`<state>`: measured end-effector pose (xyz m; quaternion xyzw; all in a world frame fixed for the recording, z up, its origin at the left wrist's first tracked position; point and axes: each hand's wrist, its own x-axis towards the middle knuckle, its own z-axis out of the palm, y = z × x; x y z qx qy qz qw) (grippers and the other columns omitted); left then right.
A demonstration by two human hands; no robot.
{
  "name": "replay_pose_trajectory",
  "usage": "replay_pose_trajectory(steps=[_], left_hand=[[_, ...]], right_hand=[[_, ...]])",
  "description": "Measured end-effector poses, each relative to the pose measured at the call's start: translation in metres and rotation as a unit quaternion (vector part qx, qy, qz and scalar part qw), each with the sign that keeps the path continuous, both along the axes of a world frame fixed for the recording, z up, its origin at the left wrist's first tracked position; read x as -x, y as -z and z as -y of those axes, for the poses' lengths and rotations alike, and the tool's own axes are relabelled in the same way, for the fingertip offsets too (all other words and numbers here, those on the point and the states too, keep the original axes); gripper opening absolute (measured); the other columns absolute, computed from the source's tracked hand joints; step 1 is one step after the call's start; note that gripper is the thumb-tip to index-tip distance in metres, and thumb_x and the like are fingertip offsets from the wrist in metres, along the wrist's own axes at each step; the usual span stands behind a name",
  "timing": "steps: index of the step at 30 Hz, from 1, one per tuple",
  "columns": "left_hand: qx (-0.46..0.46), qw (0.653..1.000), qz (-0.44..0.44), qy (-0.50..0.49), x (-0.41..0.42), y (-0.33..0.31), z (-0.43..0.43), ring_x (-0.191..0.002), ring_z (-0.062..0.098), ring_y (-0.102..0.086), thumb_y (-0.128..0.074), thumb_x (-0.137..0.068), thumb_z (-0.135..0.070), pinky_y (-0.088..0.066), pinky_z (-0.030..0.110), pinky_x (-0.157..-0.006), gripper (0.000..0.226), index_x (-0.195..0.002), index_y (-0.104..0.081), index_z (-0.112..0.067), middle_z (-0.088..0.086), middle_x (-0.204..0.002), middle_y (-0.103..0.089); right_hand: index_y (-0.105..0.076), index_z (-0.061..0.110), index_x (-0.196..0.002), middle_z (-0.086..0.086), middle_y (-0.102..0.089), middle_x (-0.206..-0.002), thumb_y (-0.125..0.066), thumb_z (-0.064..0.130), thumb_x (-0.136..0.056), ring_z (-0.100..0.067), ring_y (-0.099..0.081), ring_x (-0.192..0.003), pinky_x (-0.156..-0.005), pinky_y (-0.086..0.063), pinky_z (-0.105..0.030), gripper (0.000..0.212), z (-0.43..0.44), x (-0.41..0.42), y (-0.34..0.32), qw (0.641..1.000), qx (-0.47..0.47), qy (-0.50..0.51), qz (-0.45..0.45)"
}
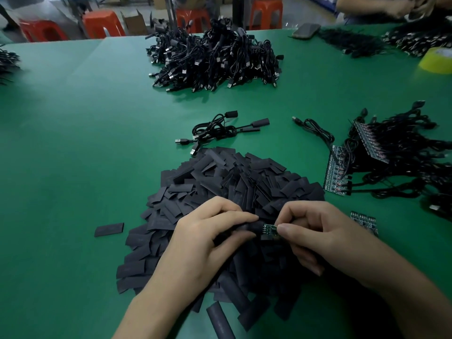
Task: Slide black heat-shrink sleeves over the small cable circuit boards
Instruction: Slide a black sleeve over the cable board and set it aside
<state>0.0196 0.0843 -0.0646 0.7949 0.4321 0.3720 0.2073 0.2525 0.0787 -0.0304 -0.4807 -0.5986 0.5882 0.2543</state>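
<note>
Above a big heap of flat black heat-shrink sleeves [234, 182], my left hand [208, 243] grips one black sleeve [252, 227] between thumb and fingers. My right hand [315, 233] pinches a small green circuit board [270, 228] by its right end. The board's left end meets the sleeve's open mouth; most of the board still shows. Its cable is hidden under my hands.
Green table mat [73, 155]. Panels of circuit boards with attached cables [391, 157] lie at right, a short board strip [364, 220] beside my right hand. A few sleeved cables [220, 129] sit ahead, a large cable pile [215, 59] farther back. Yellow tape roll [437, 59], another person's hands [403, 6] far right.
</note>
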Motion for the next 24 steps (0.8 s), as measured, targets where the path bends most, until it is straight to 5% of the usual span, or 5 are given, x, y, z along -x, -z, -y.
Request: replay_pose_trajectory(steps=[9,24], left_hand=[[0.000,1.000,-0.016,0.011,0.0003,-0.0010,0.0000,-0.083,0.004,-0.064,-0.078,-0.090,-0.027,-0.047,0.013,-0.078,0.020,-0.110,-0.078,-0.026,-0.015,-0.102,-0.062],[-0.022,1.000,-0.004,0.010,0.0022,0.0000,-0.0010,-0.094,0.004,-0.065,-0.076,-0.089,-0.031,-0.048,0.014,-0.081,0.022,-0.111,-0.079,-0.030,-0.018,-0.103,-0.062]], right_hand=[[-0.061,0.022,-0.078,0.000,-0.054,-0.048,-0.059,0.014,-0.101,-0.017,-0.045,-0.038,-0.046,-0.040,-0.025,0.024,0.0001,0.0017,0.0044,0.995,-0.083,0.002,0.052],[-0.060,0.008,-0.078,-0.004,-0.043,-0.047,-0.059,0.011,-0.099,-0.016,-0.039,-0.035,-0.039,-0.034,-0.021,0.022,-0.0091,0.0010,0.0045,0.997,0.048,-0.003,-0.055]])
